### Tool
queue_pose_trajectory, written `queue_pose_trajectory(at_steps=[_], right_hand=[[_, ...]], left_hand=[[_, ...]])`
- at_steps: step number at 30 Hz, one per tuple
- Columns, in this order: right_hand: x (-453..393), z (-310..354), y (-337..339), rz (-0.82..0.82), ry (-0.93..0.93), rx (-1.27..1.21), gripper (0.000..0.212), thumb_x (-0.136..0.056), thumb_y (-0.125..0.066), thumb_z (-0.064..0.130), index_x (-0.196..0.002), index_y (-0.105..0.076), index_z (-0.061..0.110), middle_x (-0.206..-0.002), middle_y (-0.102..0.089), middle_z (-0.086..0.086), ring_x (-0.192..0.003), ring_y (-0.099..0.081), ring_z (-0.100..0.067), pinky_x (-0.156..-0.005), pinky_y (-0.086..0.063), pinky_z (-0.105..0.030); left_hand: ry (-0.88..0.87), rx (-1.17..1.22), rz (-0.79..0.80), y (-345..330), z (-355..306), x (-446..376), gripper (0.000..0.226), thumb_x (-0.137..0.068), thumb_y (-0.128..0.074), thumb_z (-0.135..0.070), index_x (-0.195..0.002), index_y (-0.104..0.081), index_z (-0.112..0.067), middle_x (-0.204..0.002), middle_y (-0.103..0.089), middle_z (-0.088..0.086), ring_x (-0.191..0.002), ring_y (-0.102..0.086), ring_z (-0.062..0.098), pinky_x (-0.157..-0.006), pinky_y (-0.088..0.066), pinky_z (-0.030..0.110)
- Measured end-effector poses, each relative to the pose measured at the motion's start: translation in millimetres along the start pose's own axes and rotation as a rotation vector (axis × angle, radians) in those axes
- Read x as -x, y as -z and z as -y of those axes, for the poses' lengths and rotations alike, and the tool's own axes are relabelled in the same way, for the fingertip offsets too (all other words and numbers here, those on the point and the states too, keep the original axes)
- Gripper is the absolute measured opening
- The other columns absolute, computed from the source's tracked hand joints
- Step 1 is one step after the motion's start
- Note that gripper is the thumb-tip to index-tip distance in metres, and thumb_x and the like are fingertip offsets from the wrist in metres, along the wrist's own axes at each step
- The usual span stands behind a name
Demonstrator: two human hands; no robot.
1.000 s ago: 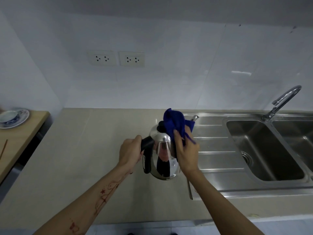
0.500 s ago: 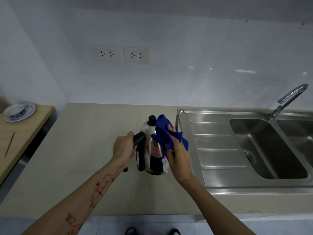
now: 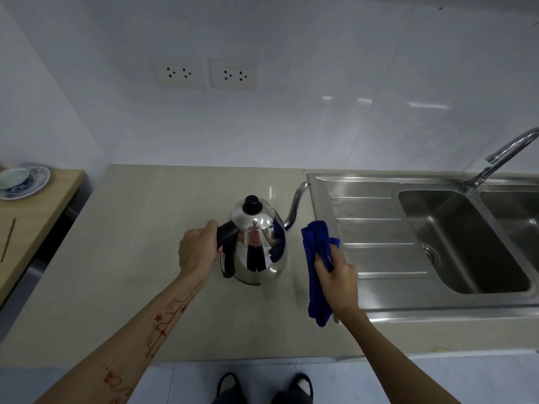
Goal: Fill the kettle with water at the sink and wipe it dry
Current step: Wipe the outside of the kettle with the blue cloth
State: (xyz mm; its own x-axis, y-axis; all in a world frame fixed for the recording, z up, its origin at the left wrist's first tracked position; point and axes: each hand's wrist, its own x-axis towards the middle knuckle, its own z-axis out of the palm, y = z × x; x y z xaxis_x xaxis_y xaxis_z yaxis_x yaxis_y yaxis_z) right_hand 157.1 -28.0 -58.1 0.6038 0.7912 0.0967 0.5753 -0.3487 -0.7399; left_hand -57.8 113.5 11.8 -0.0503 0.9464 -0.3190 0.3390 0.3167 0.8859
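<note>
A shiny steel kettle (image 3: 256, 246) with a black lid knob and a thin curved spout stands upright on the beige counter (image 3: 140, 258), just left of the sink. My left hand (image 3: 198, 250) grips its black handle. My right hand (image 3: 335, 275) holds a blue cloth (image 3: 316, 258) a short way to the right of the kettle, apart from it. The steel sink (image 3: 466, 243) and its tap (image 3: 501, 158) lie to the right.
A wooden side table (image 3: 35, 217) at the left carries a cup on a saucer (image 3: 23, 180) and a thin stick. Two wall sockets (image 3: 204, 74) sit above the counter. The sink's ribbed drainboard (image 3: 370, 214) adjoins the counter.
The kettle has moved left from the drainboard edge and now rests on the counter. My right hand with the cloth has come off the kettle and drawn away to the right.
</note>
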Motion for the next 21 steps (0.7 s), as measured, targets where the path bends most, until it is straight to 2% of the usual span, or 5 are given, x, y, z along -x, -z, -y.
queue_pose_trajectory(at_steps=[6, 10, 14, 18, 21], right_hand=[[-9.1, -7.8, -39.2, 0.135, -0.157, 0.461, 0.018, -0.1, -0.042, 0.02, -0.113, -0.048, 0.008, -0.091, -0.068, -0.011, -0.072, -0.064, -0.027, -0.061, -0.048, -0.034], [-2.5, -13.7, -72.8, 0.411, -0.235, 0.664, 0.049, -0.1, -0.044, 0.022, -0.143, -0.028, 0.007, -0.139, -0.051, -0.02, -0.115, -0.058, -0.038, -0.093, -0.052, -0.046], [10.7, -16.1, -80.1, 0.509, -0.276, 0.651, 0.074, -0.098, -0.026, 0.059, -0.154, 0.002, 0.02, -0.162, -0.003, -0.018, -0.144, -0.013, -0.049, -0.104, -0.04, -0.053], [20.2, -18.2, -71.8, 0.478, -0.227, 0.552, 0.077, -0.092, -0.028, 0.069, -0.153, -0.001, 0.03, -0.163, 0.006, -0.008, -0.147, -0.007, -0.042, -0.098, -0.045, -0.053], [24.1, -17.3, -65.0, 0.364, -0.205, 0.414, 0.068, -0.092, -0.04, 0.059, -0.148, -0.017, 0.03, -0.164, -0.001, -0.001, -0.149, -0.01, -0.034, -0.097, -0.046, -0.053]], left_hand=[[-0.024, -0.016, 0.044, -2.9, 4.0, -14.1, 0.034, -0.087, -0.049, -0.025, -0.06, -0.055, -0.005, -0.051, -0.051, 0.008, -0.044, -0.043, 0.018, -0.047, -0.032, 0.025], [-0.016, -0.008, 0.064, -6.7, 9.0, -18.1, 0.032, -0.089, -0.049, -0.022, -0.061, -0.054, -0.006, -0.05, -0.048, 0.007, -0.041, -0.041, 0.015, -0.041, -0.03, 0.021], [-0.025, -0.034, 0.08, -8.2, 14.0, -19.2, 0.033, -0.089, -0.049, -0.023, -0.061, -0.054, -0.006, -0.049, -0.047, 0.007, -0.034, -0.037, 0.01, -0.037, -0.027, 0.018], [-0.054, -0.066, 0.109, -9.4, 16.1, -19.9, 0.035, -0.089, -0.05, -0.024, -0.06, -0.056, -0.005, -0.048, -0.047, 0.008, -0.031, -0.037, 0.009, -0.037, -0.026, 0.019], [-0.066, -0.063, 0.114, -10.0, 16.0, -20.7, 0.034, -0.089, -0.05, -0.023, -0.06, -0.055, -0.005, -0.048, -0.046, 0.008, -0.034, -0.038, 0.012, -0.04, -0.027, 0.02]])
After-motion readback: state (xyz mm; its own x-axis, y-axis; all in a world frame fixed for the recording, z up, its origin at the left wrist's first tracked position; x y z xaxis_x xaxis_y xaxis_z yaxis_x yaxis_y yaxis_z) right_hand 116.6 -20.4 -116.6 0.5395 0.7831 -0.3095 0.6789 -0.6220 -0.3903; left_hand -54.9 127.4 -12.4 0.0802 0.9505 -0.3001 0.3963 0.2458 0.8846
